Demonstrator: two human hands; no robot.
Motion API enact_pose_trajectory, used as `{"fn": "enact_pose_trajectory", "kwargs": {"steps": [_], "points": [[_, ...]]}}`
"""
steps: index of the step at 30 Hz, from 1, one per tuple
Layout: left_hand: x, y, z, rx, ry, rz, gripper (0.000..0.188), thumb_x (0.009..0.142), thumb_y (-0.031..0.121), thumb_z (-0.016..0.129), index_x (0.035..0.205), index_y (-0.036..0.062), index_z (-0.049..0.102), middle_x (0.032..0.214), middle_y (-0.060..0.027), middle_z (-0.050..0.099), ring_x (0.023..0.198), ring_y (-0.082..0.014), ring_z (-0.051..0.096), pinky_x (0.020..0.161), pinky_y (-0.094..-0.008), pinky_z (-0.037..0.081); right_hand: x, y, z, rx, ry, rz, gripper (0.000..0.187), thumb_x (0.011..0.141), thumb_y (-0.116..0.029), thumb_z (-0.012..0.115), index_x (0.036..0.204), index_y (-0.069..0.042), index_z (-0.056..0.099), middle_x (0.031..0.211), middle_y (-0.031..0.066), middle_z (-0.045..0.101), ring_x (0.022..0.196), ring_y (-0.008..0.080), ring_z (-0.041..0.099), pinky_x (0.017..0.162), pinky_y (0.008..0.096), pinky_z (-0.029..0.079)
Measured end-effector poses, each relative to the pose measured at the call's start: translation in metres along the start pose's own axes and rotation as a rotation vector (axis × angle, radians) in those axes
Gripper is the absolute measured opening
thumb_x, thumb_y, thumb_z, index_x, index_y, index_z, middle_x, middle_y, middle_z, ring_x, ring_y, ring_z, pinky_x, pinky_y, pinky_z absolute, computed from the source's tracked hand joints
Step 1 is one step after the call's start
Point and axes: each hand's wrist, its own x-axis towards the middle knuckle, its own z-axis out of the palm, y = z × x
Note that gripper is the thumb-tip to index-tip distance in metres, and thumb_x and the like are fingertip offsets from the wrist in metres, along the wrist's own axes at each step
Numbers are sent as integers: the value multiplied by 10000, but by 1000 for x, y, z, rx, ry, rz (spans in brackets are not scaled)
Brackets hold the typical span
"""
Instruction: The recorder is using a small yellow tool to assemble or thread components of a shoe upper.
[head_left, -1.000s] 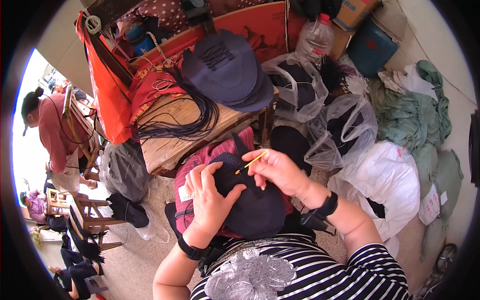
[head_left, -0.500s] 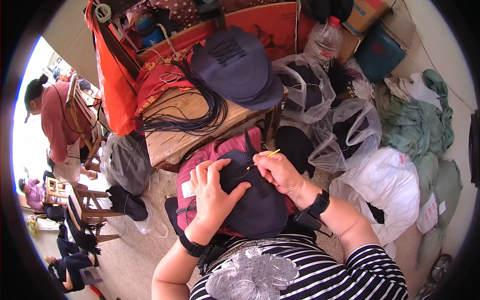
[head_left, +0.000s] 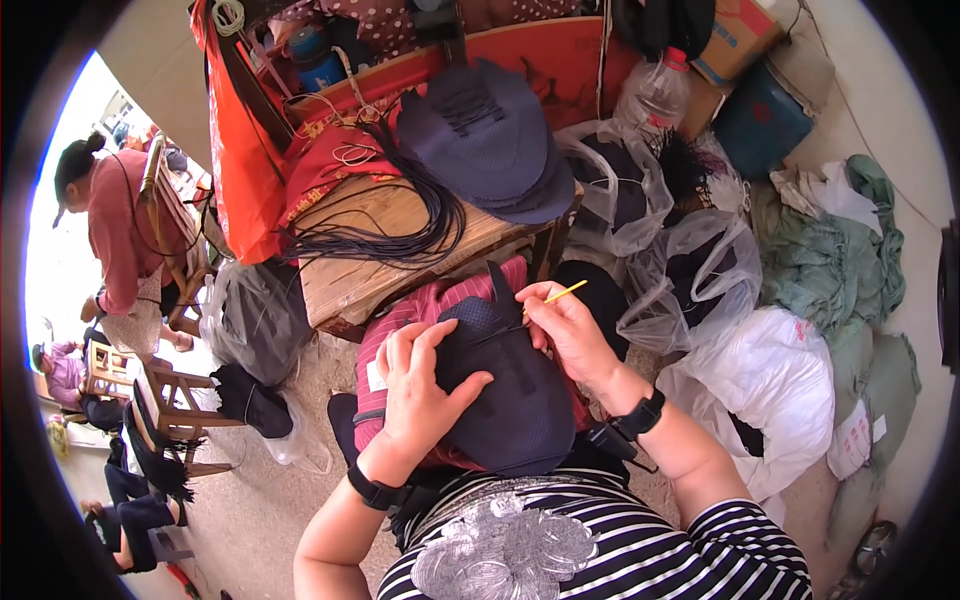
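A navy mesh shoe upper (head_left: pixel 515 405) lies over a red striped cushion-like bundle (head_left: pixel 375 340) on my lap. Across its left side rests my left hand (head_left: pixel 415 385), thumb and fingers spread and pressing on the fabric. My right hand (head_left: pixel 572 338) is closed in a pinch around a slim yellow crochet hook (head_left: pixel 568 291), just beside the upper's right edge. The hook's lower end is hidden by my fingers. A pointed dark tab (head_left: pixel 498 283) sticks up at the top of the upper.
Ahead stands a wooden stool (head_left: pixel 340 290) bearing a bundle of black cords (head_left: pixel 430 225) and stacked navy uppers (head_left: pixel 480 140). Plastic bags (head_left: pixel 700 270) and a white sack (head_left: pixel 770 380) lie to the right. A co-worker (head_left: pixel 130 220) and small wooden stools (head_left: pixel 180 400) are at the left.
My right hand has moved right and slightly up with the hook, from over the upper's top to its right edge. My left hand stays spread on the upper.
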Motion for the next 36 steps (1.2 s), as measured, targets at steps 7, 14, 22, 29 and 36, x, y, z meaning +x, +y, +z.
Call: {"fn": "enact_pose_trajectory", "kwargs": {"steps": [7,14,22,29,36], "points": [[-3,-6,1,-29,17,-83,867,655,319,938,1383,79,533,1224,-86,590,1192,-278,554,1089,-458,345,-12,-11,5,-38,-7,-15,245,1075,-208,594,1207,-30,698,910,-5,641,759,54,593,689,206,491],[-2,-11,-3,37,20,-62,905,625,287,947,1405,93,530,1209,-52,623,1150,-240,594,1074,-420,377,5,-31,-45,-225,350,-253,213,1077,-198,573,1101,-24,693,872,22,653,695,73,626,631,237,534],[-4,-14,1,-33,60,-75,903,617,288,946,1400,93,540,1212,-48,631,1142,-239,603,1074,-420,378,10,-97,-210,-570,800,-513,248,1087,-260,567,1124,-70,722,861,-25,635,692,35,590,607,197,494],[-5,-14,2,-39,66,-74,892,613,285,946,1387,87,551,1227,-51,635,1140,-237,607,1074,-416,380,-11,-138,-288,-575,974,-468,279,1072,-313,589,1146,-95,749,898,-47,652,756,37,570,681,213,488],[-7,-16,3,-32,91,-71,857,616,281,944,1361,88,568,1218,-53,646,1138,-240,609,1068,-416,385,-12,-151,-295,-708,1005,-499,269,1068,-314,589,1136,-120,762,906,-48,648,771,38,569,675,222,487]]}}
